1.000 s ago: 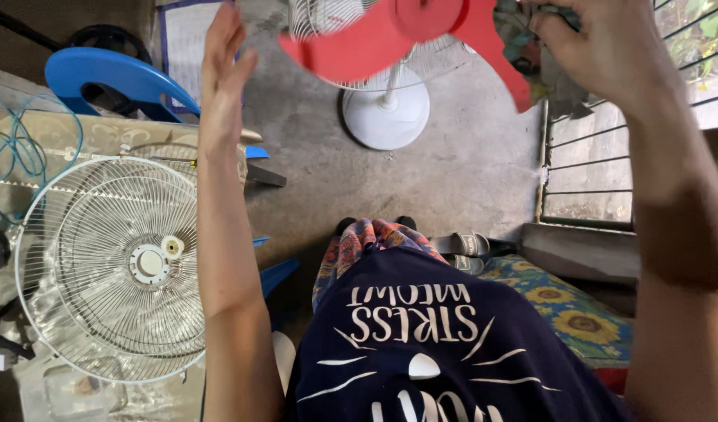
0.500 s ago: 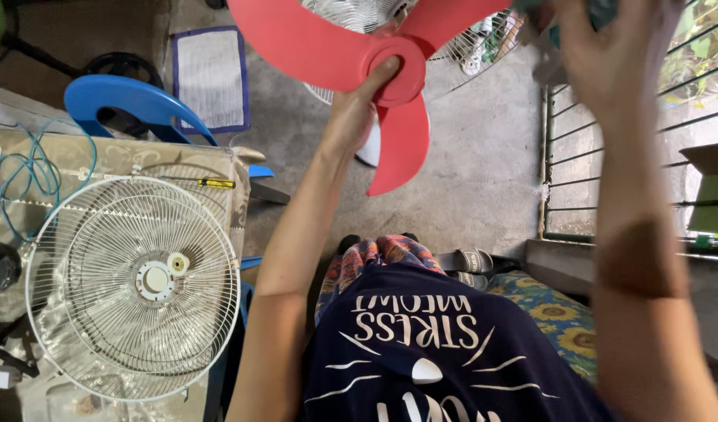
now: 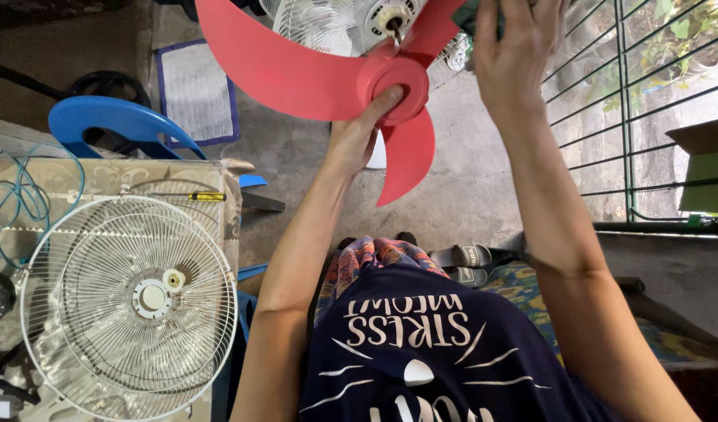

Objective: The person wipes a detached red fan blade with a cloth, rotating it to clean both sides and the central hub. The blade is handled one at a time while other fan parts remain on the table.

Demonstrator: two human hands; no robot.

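My left hand (image 3: 357, 133) grips the round hub of a red three-bladed fan blade (image 3: 296, 70), held up in front of me. Behind the blade is a white fan with its rear grille (image 3: 327, 23) and bare motor shaft (image 3: 392, 22). My right hand (image 3: 515, 47) is raised beside the blade's upper right, closed around a dark green cloth (image 3: 472, 17) that presses on the blade.
A white front fan grille (image 3: 132, 305) lies on a covered table (image 3: 101, 180) at my left, with a yellow-handled screwdriver (image 3: 195, 196) and blue cable (image 3: 23, 195). A blue plastic chair (image 3: 116, 125) stands behind. Metal window bars (image 3: 632, 101) and a cardboard box (image 3: 707, 168) are at right. Sandals (image 3: 462, 256) lie on the concrete floor.
My left hand went from open in the air to gripping the blade's hub. The red blade has shifted left and turned, and the view has tilted up toward the fan.
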